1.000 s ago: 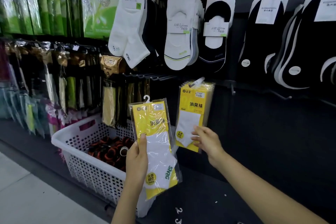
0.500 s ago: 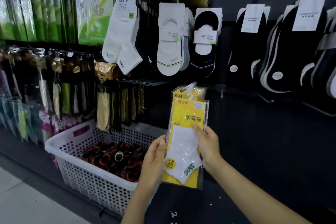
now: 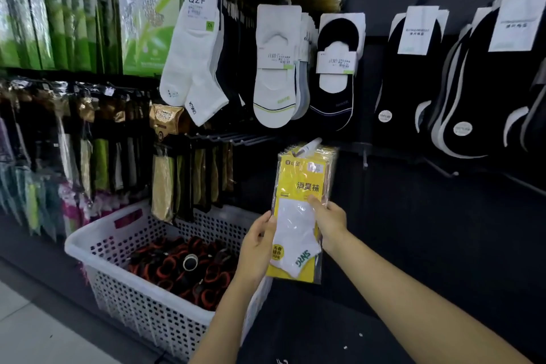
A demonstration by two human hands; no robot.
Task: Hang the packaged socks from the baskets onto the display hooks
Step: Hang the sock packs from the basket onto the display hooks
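The yellow sock packet point(image 3: 297, 216) is gripped at its left edge by the left hand point(image 3: 257, 245) and pinched at its right by the right hand point(image 3: 331, 221), the display hook point(image 3: 308, 147) above both.

We see a yellow-and-white pack point(image 3: 301, 186), a white basket point(image 3: 141, 304) patterned with holes, black-and-orange rolls point(image 3: 177, 269), green boxes point(image 3: 44, 23), and black socks point(image 3: 478, 83) with white stripes.

Yellow sock pack point(image 3: 298, 216) upright against hook-hung stack point(image 3: 328, 156)
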